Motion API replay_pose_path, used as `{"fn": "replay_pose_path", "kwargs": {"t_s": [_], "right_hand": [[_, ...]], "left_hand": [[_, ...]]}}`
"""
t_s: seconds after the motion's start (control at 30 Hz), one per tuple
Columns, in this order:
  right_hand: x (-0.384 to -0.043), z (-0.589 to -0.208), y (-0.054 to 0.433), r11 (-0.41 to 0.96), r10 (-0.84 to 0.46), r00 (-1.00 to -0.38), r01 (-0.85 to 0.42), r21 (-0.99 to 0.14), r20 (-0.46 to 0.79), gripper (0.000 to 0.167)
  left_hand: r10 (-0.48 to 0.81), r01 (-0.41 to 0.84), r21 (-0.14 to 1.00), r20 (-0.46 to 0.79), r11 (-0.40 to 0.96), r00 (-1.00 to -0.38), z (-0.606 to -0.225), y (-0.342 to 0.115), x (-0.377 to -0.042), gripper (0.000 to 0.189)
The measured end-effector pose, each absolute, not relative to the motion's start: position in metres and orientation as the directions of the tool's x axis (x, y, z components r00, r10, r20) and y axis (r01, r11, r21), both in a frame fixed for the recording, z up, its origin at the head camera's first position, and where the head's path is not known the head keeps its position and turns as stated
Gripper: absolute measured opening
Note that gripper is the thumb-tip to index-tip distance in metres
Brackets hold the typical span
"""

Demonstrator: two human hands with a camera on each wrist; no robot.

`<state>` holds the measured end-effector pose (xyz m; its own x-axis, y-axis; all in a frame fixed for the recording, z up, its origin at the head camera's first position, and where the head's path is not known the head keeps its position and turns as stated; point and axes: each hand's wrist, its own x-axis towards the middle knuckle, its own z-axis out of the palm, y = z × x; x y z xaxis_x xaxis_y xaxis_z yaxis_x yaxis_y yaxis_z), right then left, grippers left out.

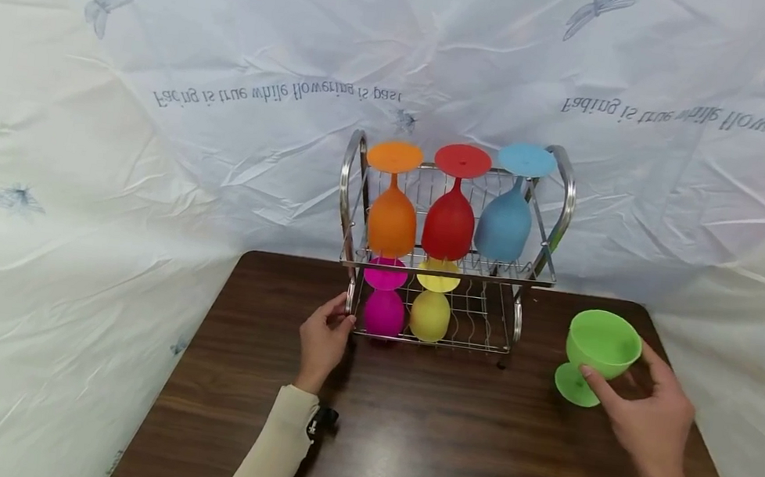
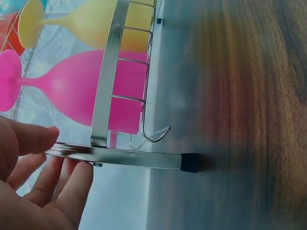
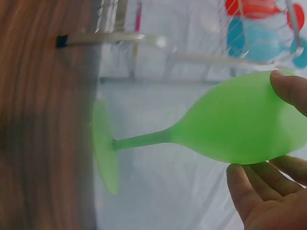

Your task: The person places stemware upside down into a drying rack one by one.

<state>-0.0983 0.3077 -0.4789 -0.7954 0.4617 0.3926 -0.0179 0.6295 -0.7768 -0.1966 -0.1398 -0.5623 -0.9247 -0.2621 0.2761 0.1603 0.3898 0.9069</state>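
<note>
My left hand [image 1: 324,344] pinches the left metal leg of a two-tier dish rack [image 1: 447,274] between thumb and fingers. In the left wrist view, the leg [image 2: 129,157] ends in a black foot, with a magenta wine glass [image 2: 76,88] just inside it. On the right, my right hand [image 1: 656,415] grips a green wine glass [image 1: 603,344] round its bowl, thumb on the near side. That glass is mouth up, its foot close over the table. In the right wrist view its stem [image 3: 144,140] and disc foot [image 3: 105,146] show fully.
Upside down on the upper tier stand an orange [image 1: 393,220], a red [image 1: 449,226] and a light blue wine glass [image 1: 504,225]. A yellow one [image 1: 430,316] sits upside down beside the magenta one below. The brown table [image 1: 444,442] borders white printed sheeting [image 1: 278,164].
</note>
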Motion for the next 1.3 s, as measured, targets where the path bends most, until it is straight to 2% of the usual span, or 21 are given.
{"fn": "replay_pose_path", "kwargs": {"t_s": [0.17,0.27,0.4,0.6,0.77,0.9,1.2,1.3], "right_hand": [[-0.092,-0.469,0.288,0.704,0.350,-0.824,-0.083,-0.705,0.446,0.092],[-0.089,-0.466,0.277,0.743,0.273,-0.839,-0.126,-0.658,0.470,0.094],[-0.088,-0.462,0.262,0.791,0.141,-0.830,-0.233,-0.565,0.540,0.098],[-0.089,-0.456,0.248,0.819,0.004,-0.800,-0.342,-0.461,0.599,0.101],[-0.091,-0.449,0.238,0.814,-0.067,-0.780,-0.403,-0.419,0.622,0.095],[-0.093,-0.444,0.226,0.797,-0.162,-0.738,-0.490,-0.355,0.655,0.089],[-0.095,-0.431,0.205,0.775,-0.358,-0.674,-0.601,-0.197,0.646,0.077],[-0.096,-0.428,0.198,0.753,-0.413,-0.641,-0.640,-0.154,0.646,0.072]], "left_hand": [[-0.272,0.148,0.894,0.281,0.423,-0.921,-0.555,-0.141,-0.187,0.048],[-0.256,0.159,0.857,0.316,0.490,-0.914,-0.550,-0.140,-0.182,0.048],[-0.226,0.193,0.807,0.372,0.558,-0.900,-0.544,-0.138,-0.174,0.047],[-0.176,0.209,0.846,0.331,0.491,-0.927,-0.525,-0.133,-0.159,0.046],[-0.116,0.214,0.878,0.288,0.427,-0.951,-0.505,-0.124,-0.145,0.043],[-0.058,0.244,0.898,0.283,0.367,-0.957,-0.489,-0.115,-0.135,0.043],[0.065,0.338,0.908,0.333,0.249,-0.941,-0.462,-0.090,-0.113,0.045],[0.109,0.377,0.892,0.361,0.249,-0.926,-0.455,-0.083,-0.106,0.049]]}}
